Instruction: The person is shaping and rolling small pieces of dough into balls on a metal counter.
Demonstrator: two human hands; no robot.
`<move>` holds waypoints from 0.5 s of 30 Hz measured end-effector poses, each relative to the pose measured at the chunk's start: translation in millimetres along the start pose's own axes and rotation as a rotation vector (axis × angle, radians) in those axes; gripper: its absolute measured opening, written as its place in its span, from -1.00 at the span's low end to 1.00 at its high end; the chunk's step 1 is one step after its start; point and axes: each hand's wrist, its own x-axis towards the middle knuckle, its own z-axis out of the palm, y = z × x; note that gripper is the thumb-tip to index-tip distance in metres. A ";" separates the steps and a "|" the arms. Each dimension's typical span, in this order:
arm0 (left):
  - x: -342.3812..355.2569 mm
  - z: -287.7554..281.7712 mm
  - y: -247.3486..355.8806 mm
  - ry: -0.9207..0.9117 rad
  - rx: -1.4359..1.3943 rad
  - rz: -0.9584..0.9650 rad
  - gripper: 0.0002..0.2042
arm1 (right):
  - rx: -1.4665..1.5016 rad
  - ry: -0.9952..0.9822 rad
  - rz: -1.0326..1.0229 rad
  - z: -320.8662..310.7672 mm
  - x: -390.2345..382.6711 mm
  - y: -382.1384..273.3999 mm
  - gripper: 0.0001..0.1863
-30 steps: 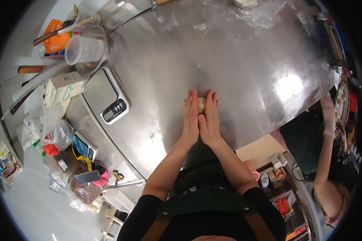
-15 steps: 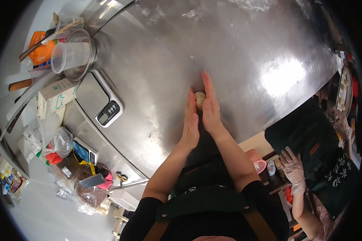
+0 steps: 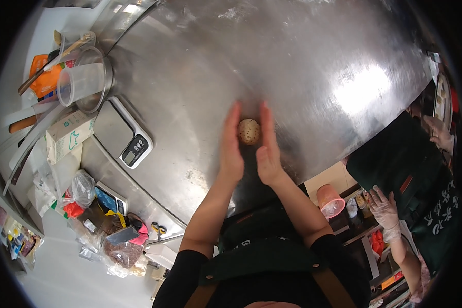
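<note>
A round, speckled beige dough ball (image 3: 249, 132) sits on the steel worktop (image 3: 190, 77) between my two hands. My left hand (image 3: 232, 149) stands on edge along its left side, fingers stretched forward and a little blurred. On the other side, my right hand (image 3: 268, 146) is also upright, with straight fingers and the thumb slightly apart. The palms face each other, and the ball's top shows whole in the gap. Whether either palm touches it I cannot tell.
At left stand a kitchen scale (image 3: 123, 132), a clear plastic tub (image 3: 79, 84) and a carton (image 3: 69, 134). Scissors (image 3: 159, 228) and plastic bags (image 3: 81, 187) lie nearer. A co-worker's gloved hand (image 3: 383, 210) is at right, beside a pink bin (image 3: 330, 200).
My hands have moved apart, the left one shifting leftward, so more of the dough ball shows. The co-worker's gloved hand has moved slightly right. The whole view has shifted a little.
</note>
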 end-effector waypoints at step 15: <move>-11.1 11.1 -11.7 -0.100 0.350 0.178 -0.41 | 0.092 -0.102 0.162 -11.5 13.9 -0.6 -0.19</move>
